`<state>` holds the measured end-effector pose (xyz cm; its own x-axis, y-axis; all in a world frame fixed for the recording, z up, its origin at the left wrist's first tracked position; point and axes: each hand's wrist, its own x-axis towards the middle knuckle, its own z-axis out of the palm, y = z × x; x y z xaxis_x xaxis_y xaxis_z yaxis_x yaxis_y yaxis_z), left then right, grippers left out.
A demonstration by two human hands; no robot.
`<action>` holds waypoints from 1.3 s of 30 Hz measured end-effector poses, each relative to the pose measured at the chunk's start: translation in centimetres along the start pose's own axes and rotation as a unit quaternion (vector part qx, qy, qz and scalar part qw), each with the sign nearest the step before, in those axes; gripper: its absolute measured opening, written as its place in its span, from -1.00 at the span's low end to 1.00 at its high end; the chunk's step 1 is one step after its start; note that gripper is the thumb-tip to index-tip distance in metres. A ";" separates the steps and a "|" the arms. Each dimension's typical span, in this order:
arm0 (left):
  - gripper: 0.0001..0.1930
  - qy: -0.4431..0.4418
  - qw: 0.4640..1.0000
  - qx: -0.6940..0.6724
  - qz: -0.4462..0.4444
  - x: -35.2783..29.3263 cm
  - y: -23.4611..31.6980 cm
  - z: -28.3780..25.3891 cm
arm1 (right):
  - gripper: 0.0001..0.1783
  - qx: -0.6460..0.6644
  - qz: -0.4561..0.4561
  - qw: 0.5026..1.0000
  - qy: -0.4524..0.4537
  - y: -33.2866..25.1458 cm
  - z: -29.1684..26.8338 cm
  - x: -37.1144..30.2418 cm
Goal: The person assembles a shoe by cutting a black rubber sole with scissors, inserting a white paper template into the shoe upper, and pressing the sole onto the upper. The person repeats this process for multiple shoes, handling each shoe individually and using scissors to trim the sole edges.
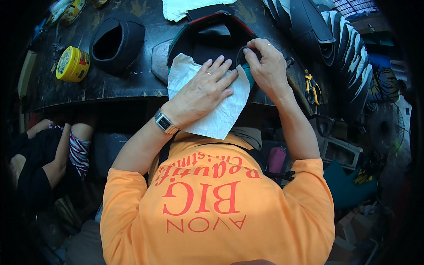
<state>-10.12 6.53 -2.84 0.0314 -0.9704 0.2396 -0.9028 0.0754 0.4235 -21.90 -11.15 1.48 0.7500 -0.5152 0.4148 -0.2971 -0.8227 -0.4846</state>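
A white sheet (pixel 221 115), cloth or paper, lies over the near part of a black hollow piece (pixel 201 46) with red and green edging and hangs past the table's front edge. My left hand (pixel 198 90) rests on the sheet, fingers stretched out and pressing it flat. Beside it, at the right side of the black piece, my right hand (pixel 270 66) pinches a thin dark curved strip (pixel 240 56) between thumb and forefinger. The far end of that strip is hard to make out. A grey flat block (pixel 160 62) shows partly from under the black piece.
To the left on the dark table (pixel 119 86) are a rounded black piece (pixel 117 44) with an opening and a yellow tub (pixel 73 64). Yellow-handled pliers (pixel 312 88) lie at right, near stacked black-and-white pieces (pixel 344 57). Another person (pixel 48 154) sits at lower left.
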 end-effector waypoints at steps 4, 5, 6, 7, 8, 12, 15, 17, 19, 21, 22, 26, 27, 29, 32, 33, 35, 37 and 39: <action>-0.51 0.002 1.000 0.023 0.006 0.0 0.2 0.2 | -0.78 0.080 0.117 0.989 -0.045 0.5 -0.2 0.3; -0.51 0.003 1.000 0.028 0.003 0.1 0.3 0.2 | -0.77 0.091 0.118 0.987 -0.053 0.6 -0.3 0.2; -0.51 0.002 0.999 0.035 0.000 0.2 0.4 0.3 | -0.76 0.098 0.121 0.986 -0.052 0.8 -0.4 0.2; -0.52 -0.003 0.999 0.042 -0.005 0.3 0.5 0.3 | -0.75 0.105 0.121 0.986 -0.053 0.8 -0.5 0.1; -0.51 -0.003 0.999 0.043 -0.007 0.4 0.6 0.4 | -0.73 0.122 0.101 0.986 -0.060 1.0 -0.7 -0.1; -0.49 -0.008 0.999 0.047 -0.020 0.5 0.9 0.2 | -0.67 0.218 0.121 0.960 -0.124 1.2 -1.2 -1.4; -0.49 0.021 0.999 0.041 -0.016 0.5 0.9 0.1 | -0.59 0.346 0.135 0.924 -0.094 1.3 -0.6 -3.1; -0.48 0.040 0.999 -0.003 -0.023 0.5 0.9 -0.1 | -0.67 0.349 0.144 0.924 -0.057 1.8 -0.3 -3.9; -0.45 0.052 0.994 -0.082 -0.044 0.6 0.8 -0.2 | -0.71 0.314 0.165 0.933 -0.059 2.5 -0.4 -4.5; -0.41 0.047 0.992 -0.099 -0.063 0.5 0.8 -0.3 | -0.77 0.329 0.163 0.928 -0.067 3.2 -0.5 -4.8; -0.38 0.039 0.991 -0.098 -0.080 0.5 0.8 -0.3 | -0.77 0.332 0.155 0.927 -0.074 3.5 -0.6 -4.7; -0.42 0.021 0.999 -0.002 -0.047 0.6 1.0 -0.4 | -0.79 0.273 0.094 0.946 -0.149 4.4 -1.8 -3.9; -0.42 0.013 0.999 0.012 -0.045 0.7 1.1 -0.5 | -0.79 0.226 0.049 0.959 -0.162 4.5 -2.3 -3.7; -0.43 -0.006 0.999 0.028 -0.046 1.1 1.2 -0.9 | -0.78 0.135 -0.044 0.973 -0.184 4.5 -3.3 -3.3; -0.44 -0.047 0.997 0.035 -0.058 1.7 1.3 -1.6 | -0.84 0.147 0.002 0.967 -0.210 4.1 -3.9 -3.7; -0.45 -0.066 0.995 0.038 -0.066 2.0 1.4 -1.7 | -0.86 0.201 0.031 0.963 -0.179 4.0 -3.7 -3.9; -0.45 -0.090 0.992 0.048 -0.071 2.3 1.5 -1.8 | -0.88 0.285 0.114 0.946 -0.100 3.4 -2.4 -4.6; -0.45 -0.066 0.994 0.064 -0.051 2.2 1.4 -1.5 | -0.65 0.380 0.162 0.911 -0.009 3.1 -0.9 -5.0; -0.45 -0.028 0.996 0.085 -0.012 1.7 1.1 -1.1 | -0.51 0.387 0.189 0.902 0.022 2.9 0.1 -5.1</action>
<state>-10.57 5.19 -1.05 0.0335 -0.9830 0.1803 -0.9618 0.0173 0.2731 -26.50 -10.85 -2.11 0.6527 -0.7465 0.1294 -0.0121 -0.1810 -0.9834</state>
